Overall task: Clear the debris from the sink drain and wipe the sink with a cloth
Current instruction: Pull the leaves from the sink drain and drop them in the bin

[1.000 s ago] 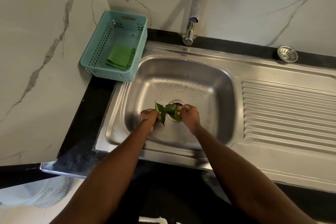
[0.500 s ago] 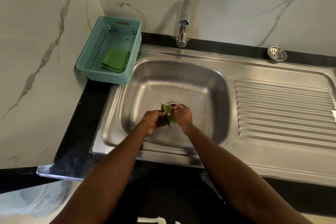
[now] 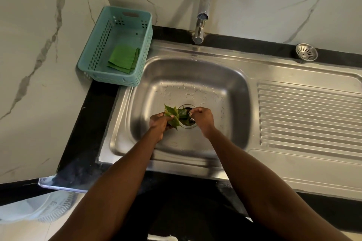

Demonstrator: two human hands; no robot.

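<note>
Both my hands are down in the steel sink basin [image 3: 225, 88], at the drain [image 3: 188, 123]. My left hand [image 3: 159, 123] grips a bunch of green leaves [image 3: 173, 116] just left of the drain. More dark leaves [image 3: 183, 113] lie in the drain opening. My right hand [image 3: 202, 118] hovers over the drain's right side with its fingers curled; whether it pinches anything I cannot tell. A folded green cloth [image 3: 124, 58] lies in the teal basket [image 3: 98, 49] at the sink's back left.
The tap [image 3: 201, 17] stands behind the basin. A ribbed draining board [image 3: 309, 115] runs to the right. A round metal strainer [image 3: 306, 52] sits on the black counter ledge at the back right. A pale bin [image 3: 39, 209] stands on the floor at lower left.
My hands have drawn slightly apart at the drain. The leaves now sit in my left hand, and my right hand has let go of them and moved right.
</note>
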